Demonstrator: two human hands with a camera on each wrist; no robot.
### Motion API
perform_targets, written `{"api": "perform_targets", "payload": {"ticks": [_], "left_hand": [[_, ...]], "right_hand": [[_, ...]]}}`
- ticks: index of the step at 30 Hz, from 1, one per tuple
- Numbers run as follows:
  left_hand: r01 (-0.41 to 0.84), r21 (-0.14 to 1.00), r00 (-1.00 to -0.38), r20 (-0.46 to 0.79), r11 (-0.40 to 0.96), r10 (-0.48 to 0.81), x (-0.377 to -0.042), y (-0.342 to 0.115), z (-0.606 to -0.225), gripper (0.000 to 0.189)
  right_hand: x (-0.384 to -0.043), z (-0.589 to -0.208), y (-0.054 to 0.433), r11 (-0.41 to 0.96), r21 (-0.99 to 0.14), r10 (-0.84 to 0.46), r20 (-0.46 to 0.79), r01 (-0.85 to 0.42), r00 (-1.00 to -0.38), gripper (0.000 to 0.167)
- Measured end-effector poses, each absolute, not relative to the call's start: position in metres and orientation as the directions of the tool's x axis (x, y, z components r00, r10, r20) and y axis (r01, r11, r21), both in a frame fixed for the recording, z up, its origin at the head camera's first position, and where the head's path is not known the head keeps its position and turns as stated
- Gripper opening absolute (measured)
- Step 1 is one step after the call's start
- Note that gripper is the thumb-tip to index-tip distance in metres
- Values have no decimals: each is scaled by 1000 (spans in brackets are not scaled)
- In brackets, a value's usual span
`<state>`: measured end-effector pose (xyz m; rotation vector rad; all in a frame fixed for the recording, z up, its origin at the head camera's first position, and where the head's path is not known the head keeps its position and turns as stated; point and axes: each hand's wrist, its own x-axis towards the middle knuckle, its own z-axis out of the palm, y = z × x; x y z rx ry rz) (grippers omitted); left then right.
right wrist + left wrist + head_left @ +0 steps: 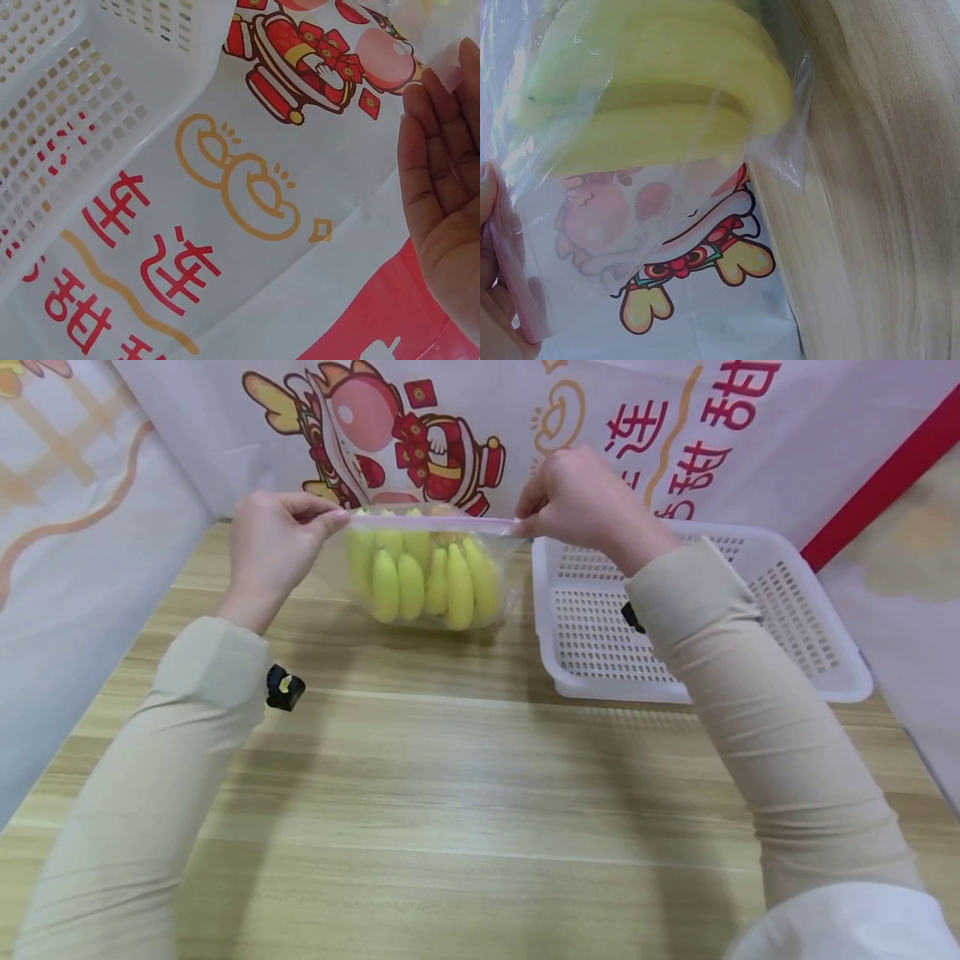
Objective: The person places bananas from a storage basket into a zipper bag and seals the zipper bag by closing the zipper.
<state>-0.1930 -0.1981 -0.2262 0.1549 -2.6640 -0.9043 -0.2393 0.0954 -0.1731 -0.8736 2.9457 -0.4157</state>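
A clear zip bag (pixel 506 572) with a pink strip along its top holds several yellow bananas (pixel 459 589). Something orange-toned shows faintly among them near the strip. My left hand (pixel 273 547) pinches the strip's left end between thumb and fingers. At the right end, my right hand (pixel 577 502) pinches the strip's other corner. The strip is stretched nearly level between both hands. In the left wrist view the bananas (pixel 660 82) press against the film, and the left fingers (pixel 495 300) lie along the strip. The right fingers (pixel 427 142) show at the edge of the right wrist view.
To the right of the bag, a white perforated plastic basket (pixel 555 643) sits on the wooden table (pixel 465 793), partly behind the right forearm. A printed white sheet (pixel 517 410) with cartoon figures and red characters rises behind the table. Another printed sheet (pixel 75 568) stands at the left.
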Motion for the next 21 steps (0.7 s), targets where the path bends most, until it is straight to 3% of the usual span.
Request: {"api": "perform_targets", "payload": {"ticks": [11, 21], "left_hand": [[-18, 645, -941, 248, 764, -231, -193, -201, -227, 40], [-49, 737, -948, 178, 674, -264, -194, -202, -234, 46]], "right_hand": [[-235, -176, 93, 812, -296, -517, 39, -504, -855, 26], [-234, -195, 84, 771, -572, -360, -29, -280, -933, 26]]}}
